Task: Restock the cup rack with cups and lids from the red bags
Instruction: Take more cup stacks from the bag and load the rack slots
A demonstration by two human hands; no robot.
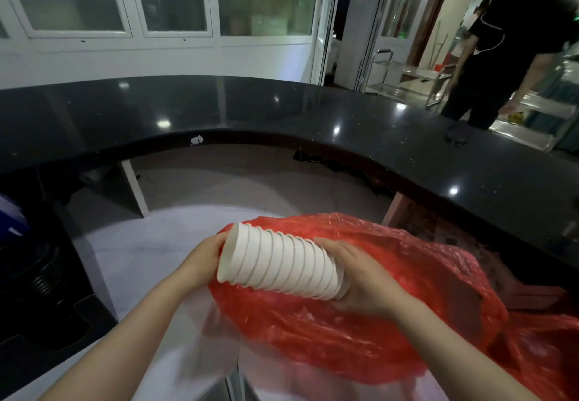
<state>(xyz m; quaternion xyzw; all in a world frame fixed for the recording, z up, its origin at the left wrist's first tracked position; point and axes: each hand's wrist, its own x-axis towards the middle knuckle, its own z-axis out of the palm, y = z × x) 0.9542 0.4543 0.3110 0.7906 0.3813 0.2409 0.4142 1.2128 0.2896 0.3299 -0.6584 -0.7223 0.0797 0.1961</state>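
A stack of several nested white paper cups (282, 264) lies sideways in the air between my hands, open mouths to the left. My left hand (205, 261) holds the wide mouth end, its fingers hidden behind the rim. My right hand (363, 278) grips the narrow bottom end, fingers curled over the top of the stack. Just below and behind the cups lies a crumpled red plastic bag (360, 325), spreading to the lower right. No cup rack or lids can be seen.
A curved glossy black counter (282, 109) wraps around the far side and right. A dark bin or rack (37, 275) stands low at the left. A person in black (495, 56) stands beyond the counter at the upper right, near metal carts (407, 78).
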